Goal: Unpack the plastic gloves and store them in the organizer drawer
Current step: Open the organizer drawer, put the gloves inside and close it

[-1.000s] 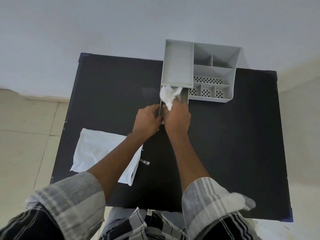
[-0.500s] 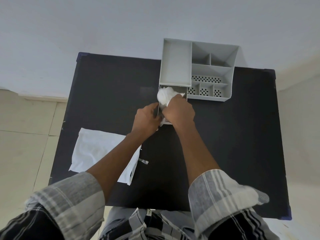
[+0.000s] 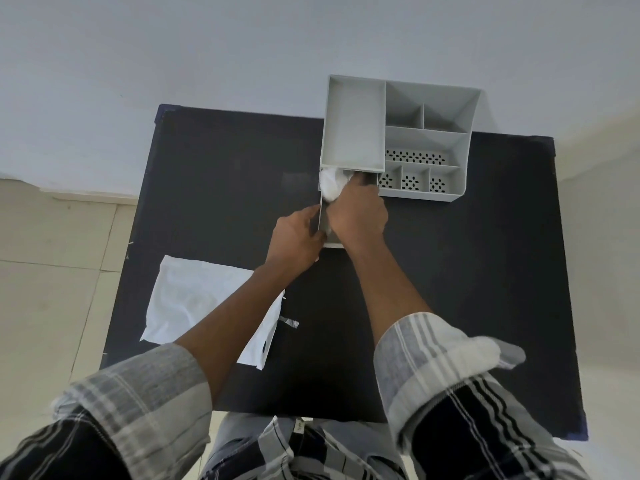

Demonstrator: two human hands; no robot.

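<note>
A grey organizer [image 3: 353,126] stands at the table's far edge, its lower drawer [image 3: 322,216] pulled out toward me. A crumpled white wad of plastic gloves [image 3: 330,187] lies in the drawer's back left part, partly under the organizer's top tray. My right hand [image 3: 356,213] presses down on the wad inside the drawer, fingers reaching under the tray. My left hand [image 3: 298,237] grips the drawer's left front corner. The flat white packaging bag [image 3: 194,299] lies at the near left of the table, partly under my left forearm.
The black table [image 3: 485,271] fills most of the view, with a pale wall behind it and tiled floor on both sides. A small strip of tape [image 3: 289,322] lies beside the bag. The organizer's right half [image 3: 426,140] has several open compartments, some perforated.
My right hand has pushed the glove wad deeper into the drawer, under the top tray. The left hand has stayed on the drawer's front corner.
</note>
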